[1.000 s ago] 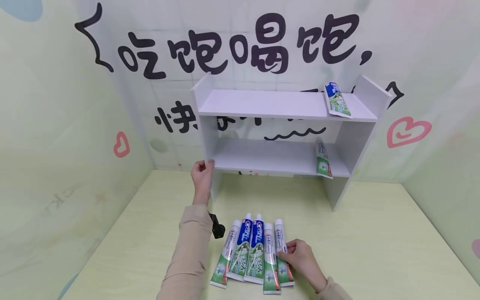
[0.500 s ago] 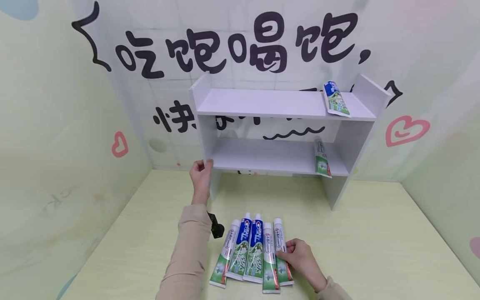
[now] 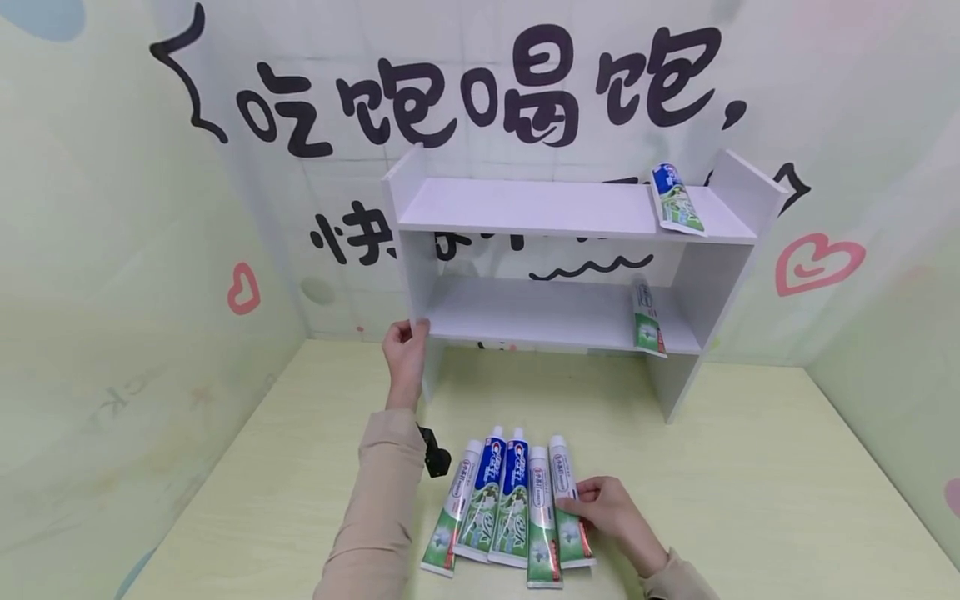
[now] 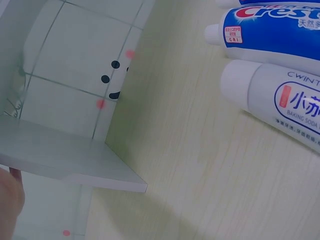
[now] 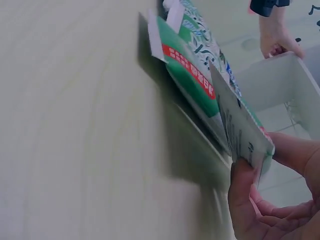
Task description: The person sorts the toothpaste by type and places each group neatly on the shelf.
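Got my left hand point(image 3: 405, 360) pinching the shelf point(image 3: 532, 312), right hand point(image 3: 617, 514) pinching the near rightmost tube point(image 3: 573, 536), which a lazy grip might drop.

Small booth-like nook; home, shop or lab, can't tell. Far wall point(image 3: 341, 312) has big black Chinese lettering point(image 3: 543, 81); left wall point(image 3: 135, 217) and right wall point(image 3: 915, 350) carry pastel print. Pale wood-look tabletop point(image 3: 765, 475) between, white shelf unit point(image 3: 540, 204) at far side.

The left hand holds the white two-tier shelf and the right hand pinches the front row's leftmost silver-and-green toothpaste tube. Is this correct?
Not quite: the head view shows the right hand pinching the row's rightmost silver-and-green toothpaste tube.
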The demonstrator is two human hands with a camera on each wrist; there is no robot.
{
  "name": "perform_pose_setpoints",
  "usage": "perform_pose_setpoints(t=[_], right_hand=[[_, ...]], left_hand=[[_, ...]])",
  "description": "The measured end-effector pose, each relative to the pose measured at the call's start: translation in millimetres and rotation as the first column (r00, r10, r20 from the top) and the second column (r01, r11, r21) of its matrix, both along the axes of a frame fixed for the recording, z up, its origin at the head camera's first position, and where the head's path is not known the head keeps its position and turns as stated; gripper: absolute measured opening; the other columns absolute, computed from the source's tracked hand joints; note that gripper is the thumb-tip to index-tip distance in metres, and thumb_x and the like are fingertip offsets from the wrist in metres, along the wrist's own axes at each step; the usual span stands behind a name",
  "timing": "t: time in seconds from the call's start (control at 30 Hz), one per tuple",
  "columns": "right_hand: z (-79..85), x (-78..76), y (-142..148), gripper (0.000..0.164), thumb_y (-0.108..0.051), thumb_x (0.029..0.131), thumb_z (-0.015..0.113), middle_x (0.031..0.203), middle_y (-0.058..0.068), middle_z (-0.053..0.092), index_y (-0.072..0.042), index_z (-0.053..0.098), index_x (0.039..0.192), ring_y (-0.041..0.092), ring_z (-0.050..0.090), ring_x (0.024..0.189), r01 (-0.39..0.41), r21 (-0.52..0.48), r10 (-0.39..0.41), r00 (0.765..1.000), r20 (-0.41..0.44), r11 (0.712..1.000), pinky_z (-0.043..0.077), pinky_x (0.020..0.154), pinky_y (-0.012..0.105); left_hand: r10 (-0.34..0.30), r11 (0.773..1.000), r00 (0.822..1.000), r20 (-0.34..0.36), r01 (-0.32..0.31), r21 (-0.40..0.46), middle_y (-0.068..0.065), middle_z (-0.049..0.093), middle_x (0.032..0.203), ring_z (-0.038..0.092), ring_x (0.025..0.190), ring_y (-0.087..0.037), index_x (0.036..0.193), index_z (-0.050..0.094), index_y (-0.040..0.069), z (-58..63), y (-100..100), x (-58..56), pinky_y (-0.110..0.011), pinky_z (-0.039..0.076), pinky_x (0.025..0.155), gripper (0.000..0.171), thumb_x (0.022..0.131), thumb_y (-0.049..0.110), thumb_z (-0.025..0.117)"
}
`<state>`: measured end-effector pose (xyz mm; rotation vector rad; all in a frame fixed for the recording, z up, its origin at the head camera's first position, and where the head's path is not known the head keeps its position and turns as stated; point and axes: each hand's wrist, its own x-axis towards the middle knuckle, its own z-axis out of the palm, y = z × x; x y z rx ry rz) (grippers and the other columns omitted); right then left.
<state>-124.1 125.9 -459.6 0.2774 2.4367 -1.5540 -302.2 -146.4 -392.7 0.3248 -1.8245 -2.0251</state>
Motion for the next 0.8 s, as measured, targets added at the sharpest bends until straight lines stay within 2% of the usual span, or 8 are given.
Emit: perform_pose_setpoints(t=[0.23, 0.57, 0.8], right_hand=[[7.9, -2.4, 2.3, 0.040, -0.008, 0.072, 0.072, 0.078, 0.011, 0.057, 0.014, 0.055, 0.100, 0.014, 0.054, 0.061, 0.012, -0.053, -0.014, 0.999, -0.029, 0.999, 0.050, 0.055, 0.029], [30.9, -11.9, 4.0, 0.041, -0.011, 0.075, 0.071, 0.081, 0.012, 0.057, 0.012, 0.054, 0.106, 0.015, 0.055, 0.060, 0.057, -0.082, -0.060, 0.998, -0.036, 0.995, 0.050, 0.054, 0.028], [52.9, -22.0, 2.6, 0.041, -0.010, 0.076, 0.071, 0.085, 0.013, 0.058, 0.012, 0.054, 0.107, 0.013, 0.055, 0.060, 0.036, -0.091, -0.044, 0.995, -0.084, 0.995, 0.050, 0.053, 0.027]], left_hand=[[-0.001, 1.000, 0.999, -0.037, 0.000, -0.009, -0.002, 0.053, 0.092, 0.048, 0.084, -0.013, 0.094, 0.054, 0.005, 0.5, 0.7, 3.1, -0.024, 0.040, 0.072, 0.025, 0.085, 0.027, 0.061], [-0.029, 1.000, 0.999, 0.021, 0.029, -0.007, 0.000, 0.051, 0.093, 0.047, 0.087, -0.014, 0.098, 0.052, 0.007, -1.3, -0.8, -1.4, -0.026, 0.040, 0.076, 0.023, 0.087, 0.026, 0.057], [-0.022, 1.000, 0.999, 0.024, 0.023, -0.008, 0.001, 0.051, 0.094, 0.047, 0.088, -0.014, 0.099, 0.052, 0.006, -0.2, -0.4, -1.6, -0.026, 0.041, 0.078, 0.022, 0.087, 0.025, 0.058]])
